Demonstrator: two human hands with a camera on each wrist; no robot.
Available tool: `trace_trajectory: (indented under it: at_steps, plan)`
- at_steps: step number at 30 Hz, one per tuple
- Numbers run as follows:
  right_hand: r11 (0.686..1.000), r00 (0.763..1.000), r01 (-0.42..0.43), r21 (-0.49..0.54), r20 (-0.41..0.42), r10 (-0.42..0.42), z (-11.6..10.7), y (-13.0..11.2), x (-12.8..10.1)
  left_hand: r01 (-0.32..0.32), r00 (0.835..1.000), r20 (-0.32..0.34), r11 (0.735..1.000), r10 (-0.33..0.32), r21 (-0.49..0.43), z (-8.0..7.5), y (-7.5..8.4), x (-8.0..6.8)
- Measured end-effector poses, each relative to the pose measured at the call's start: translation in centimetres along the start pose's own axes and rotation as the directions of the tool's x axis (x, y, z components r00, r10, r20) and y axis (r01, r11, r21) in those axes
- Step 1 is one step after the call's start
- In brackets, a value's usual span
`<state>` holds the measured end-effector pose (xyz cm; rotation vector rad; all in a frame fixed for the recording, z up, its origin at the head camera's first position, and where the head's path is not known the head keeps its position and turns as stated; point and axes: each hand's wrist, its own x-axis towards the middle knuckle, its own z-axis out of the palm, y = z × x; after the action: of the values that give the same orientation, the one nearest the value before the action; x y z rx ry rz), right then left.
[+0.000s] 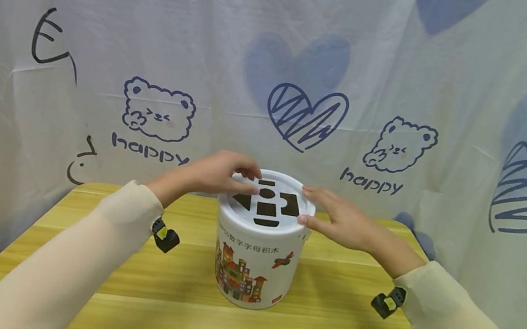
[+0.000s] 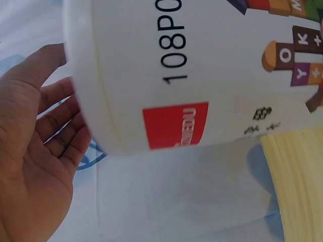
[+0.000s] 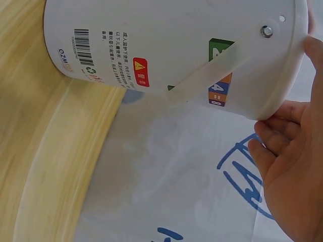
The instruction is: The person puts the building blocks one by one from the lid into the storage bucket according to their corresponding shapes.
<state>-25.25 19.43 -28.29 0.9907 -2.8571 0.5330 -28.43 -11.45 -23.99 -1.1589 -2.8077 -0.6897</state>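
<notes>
Head view is showing a white bucket (image 1: 251,264) standing upright mid-tabletop (image 1: 164,289), its slotted lid (image 1: 268,201) on top, while the left hand (image 1: 218,174), fingers loosely bent, and right hand (image 1: 347,222), fingers nearly straight, are touching the lid's left and right sides without gripping.

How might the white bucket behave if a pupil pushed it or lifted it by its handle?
The white bucket would probably slide before tipping under a low push, as it stands upright on a broad base. Its smooth, evenly round wall suggests a stiff, perhaps slippery shell. The handle, fixed at a rivet, would likely swing. Weight is unclear; the contents are hidden.
</notes>
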Motion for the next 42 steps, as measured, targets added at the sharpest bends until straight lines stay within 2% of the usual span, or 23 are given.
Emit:
trace_trajectory:
  at_steps: [7,15,20,27,35,42]
  plan:
    - [0.999,1.0,0.016,-0.037,0.021,-0.015,-0.2,-0.2,-0.1,0.005,0.999,-0.037,1.0,-0.004,0.014,-0.8,-0.4,-3.1]
    - [0.999,0.999,0.013,-0.05,0.048,-0.01,-0.3,-0.1,-0.3,0.023,0.998,-0.06,0.999,-0.022,0.03,-0.9,-1.7,-6.9]
    - [0.996,0.998,0.061,-0.068,0.029,-0.059,-0.5,-0.2,-0.2,0.061,0.995,-0.084,0.996,-0.056,0.059,-1.0,-2.8,-9.6]
    - [0.99,0.996,0.091,-0.108,0.012,-0.09,-0.6,-0.2,-0.2,0.072,0.991,-0.124,0.991,-0.058,0.117,-1.3,-3.9,-13.2]
    - [0.994,0.998,0.062,-0.086,-0.01,-0.063,-0.4,-0.4,-0.2,0.147,0.982,-0.136,0.982,-0.131,0.12,-1.0,-4.9,-16.6]
    - [0.996,0.998,0.052,-0.077,-0.019,-0.053,-0.2,-0.6,-0.2,0.177,0.976,-0.146,0.977,-0.159,0.122,-0.1,-5.9,-19.5]
